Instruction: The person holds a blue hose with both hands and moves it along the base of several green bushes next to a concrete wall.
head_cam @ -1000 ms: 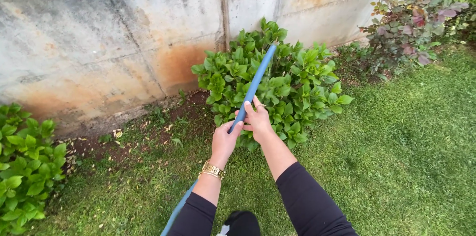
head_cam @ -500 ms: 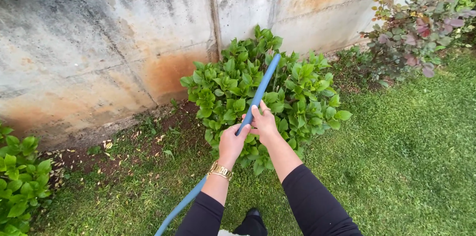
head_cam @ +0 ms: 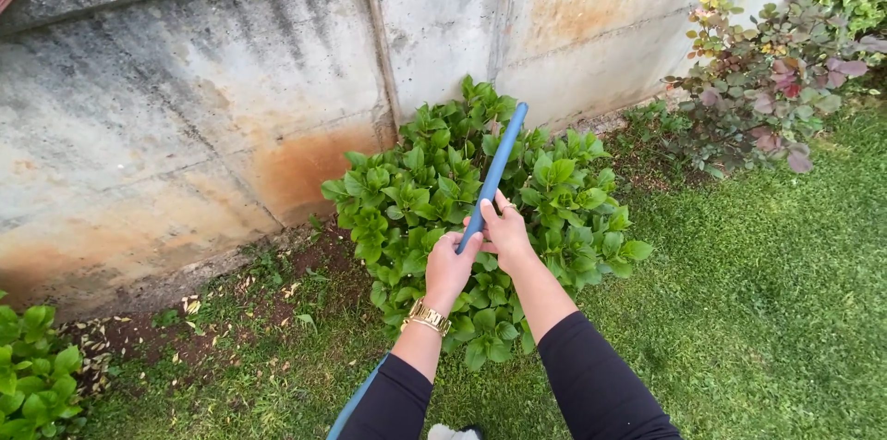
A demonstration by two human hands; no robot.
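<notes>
Both hands clamped on blue hose [head_cam: 494,172]: left hand [head_cam: 450,266] lower, right hand [head_cam: 506,232] just above. Nozzle end beyond grip, over green shrub [head_cam: 434,190]. Best kept steady, aimed low at leaves.

hose [head_cam: 499,158] over shrub [head_cam: 434,209]; wall [head_cam: 185,107] behind (grass [head_cam: 758,292] right).
</notes>
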